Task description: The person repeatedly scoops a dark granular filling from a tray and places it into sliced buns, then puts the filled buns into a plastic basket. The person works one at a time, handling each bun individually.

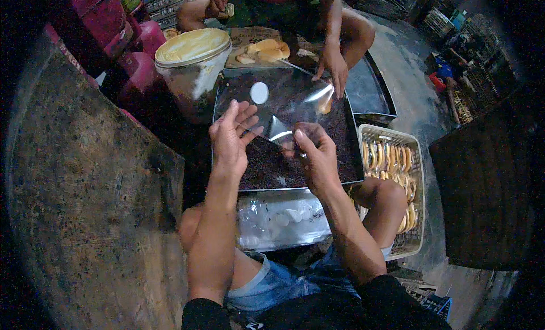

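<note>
My right hand [316,153] pinches a clear plastic wrapper [279,130] between thumb and fingers, its surface catching the light. My left hand [230,138] is raised at the left with fingers apart, the fingertips by the wrapper's edge; whether they touch it is unclear. Below both hands lies a large metal tray [357,159] spread with dark sprinkles [268,168]. A white oval [259,93] shows above my left fingers; I cannot tell whether it is on the wrapper or in the tray. A piece of bread [325,105] is near the tray's far right, beneath a co-worker's hand [334,68].
Clear wrappers with white ovals [291,217] lie on a shiny metal tray [255,240] at my lap. A bucket [193,64] of yellow cream stands far left. Buns [268,50] rest on cardboard [255,34]. Wrapped breads [387,157] fill a plastic crate [419,168] at right.
</note>
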Demonstrator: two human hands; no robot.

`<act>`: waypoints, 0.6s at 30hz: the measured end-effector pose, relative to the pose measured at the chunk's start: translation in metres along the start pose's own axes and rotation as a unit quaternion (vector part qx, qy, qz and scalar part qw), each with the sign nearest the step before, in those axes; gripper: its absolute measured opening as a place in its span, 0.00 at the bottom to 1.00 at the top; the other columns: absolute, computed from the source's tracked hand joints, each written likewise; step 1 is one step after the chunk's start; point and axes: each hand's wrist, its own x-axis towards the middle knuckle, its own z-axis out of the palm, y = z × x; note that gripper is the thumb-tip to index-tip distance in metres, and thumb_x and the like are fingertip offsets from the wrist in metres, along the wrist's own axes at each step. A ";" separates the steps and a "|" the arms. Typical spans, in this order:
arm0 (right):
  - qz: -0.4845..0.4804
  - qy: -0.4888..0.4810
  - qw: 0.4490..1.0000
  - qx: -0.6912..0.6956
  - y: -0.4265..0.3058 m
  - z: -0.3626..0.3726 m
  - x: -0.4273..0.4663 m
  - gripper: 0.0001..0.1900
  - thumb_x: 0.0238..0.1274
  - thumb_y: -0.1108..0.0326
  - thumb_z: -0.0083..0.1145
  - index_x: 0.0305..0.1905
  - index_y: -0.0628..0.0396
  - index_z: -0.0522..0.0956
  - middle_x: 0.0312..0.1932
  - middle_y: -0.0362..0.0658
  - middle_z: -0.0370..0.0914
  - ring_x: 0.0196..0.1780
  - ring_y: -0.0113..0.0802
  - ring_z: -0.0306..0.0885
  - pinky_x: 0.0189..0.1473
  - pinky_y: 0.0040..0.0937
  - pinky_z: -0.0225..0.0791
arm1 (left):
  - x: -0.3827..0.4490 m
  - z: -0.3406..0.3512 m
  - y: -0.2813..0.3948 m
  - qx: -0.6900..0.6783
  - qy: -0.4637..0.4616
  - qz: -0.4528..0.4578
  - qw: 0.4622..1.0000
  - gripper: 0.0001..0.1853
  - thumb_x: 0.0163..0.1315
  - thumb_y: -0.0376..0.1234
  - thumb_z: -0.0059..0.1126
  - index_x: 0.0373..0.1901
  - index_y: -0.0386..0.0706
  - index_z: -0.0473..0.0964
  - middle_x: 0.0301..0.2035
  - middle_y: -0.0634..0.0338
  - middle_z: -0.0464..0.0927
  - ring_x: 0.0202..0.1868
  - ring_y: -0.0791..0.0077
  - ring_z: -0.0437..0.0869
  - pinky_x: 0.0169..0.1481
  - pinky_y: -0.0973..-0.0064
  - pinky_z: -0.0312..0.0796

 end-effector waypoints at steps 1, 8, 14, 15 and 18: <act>0.007 0.005 1.000 -0.024 -0.003 -0.002 -0.007 0.09 0.70 0.68 0.57 0.48 0.59 0.72 0.36 0.43 0.77 0.33 0.30 0.80 0.34 0.27 0.74 | 0.000 -0.004 0.001 0.060 -0.025 -0.001 0.998 0.18 0.67 0.45 0.60 0.43 0.39 0.76 0.43 0.54 0.83 0.43 0.66 0.84 0.50 0.64 0.77; -0.083 0.080 0.989 -0.088 -0.021 0.010 -0.020 0.18 0.74 0.55 0.52 0.31 0.57 0.75 0.20 0.36 0.71 0.21 0.21 0.68 0.20 0.21 0.61 | -0.003 0.000 -0.009 0.105 0.052 0.103 0.988 0.17 0.62 0.44 0.68 0.29 0.38 0.78 0.27 0.61 0.80 0.29 0.76 0.82 0.34 0.76 0.78; -0.090 0.008 0.955 -0.282 -0.005 -0.050 0.003 0.20 0.73 0.56 0.54 0.27 0.59 0.72 0.19 0.32 0.65 0.27 0.19 0.62 0.27 0.25 0.57 | -0.020 0.005 -0.002 0.316 0.058 0.324 0.890 0.16 0.59 0.39 0.71 0.23 0.36 0.77 0.25 0.63 0.80 0.28 0.79 0.76 0.38 0.75 0.69; -0.124 0.001 0.932 -0.341 -0.002 -0.047 0.018 0.20 0.73 0.56 0.54 0.26 0.60 0.72 0.19 0.32 0.63 0.27 0.19 0.60 0.28 0.26 0.56 | -0.006 0.009 0.013 0.261 0.092 0.390 0.878 0.17 0.60 0.41 0.70 0.26 0.36 0.77 0.27 0.63 0.80 0.30 0.78 0.77 0.39 0.75 0.69; -0.114 0.116 0.950 -0.265 0.003 -0.084 0.063 0.18 0.72 0.57 0.54 0.31 0.61 0.75 0.24 0.37 0.70 0.28 0.21 0.65 0.30 0.27 0.60 | 0.019 0.002 0.038 -0.020 0.269 0.302 0.914 0.24 0.64 0.52 0.63 0.42 0.38 0.78 0.38 0.58 0.82 0.37 0.71 0.82 0.45 0.72 0.75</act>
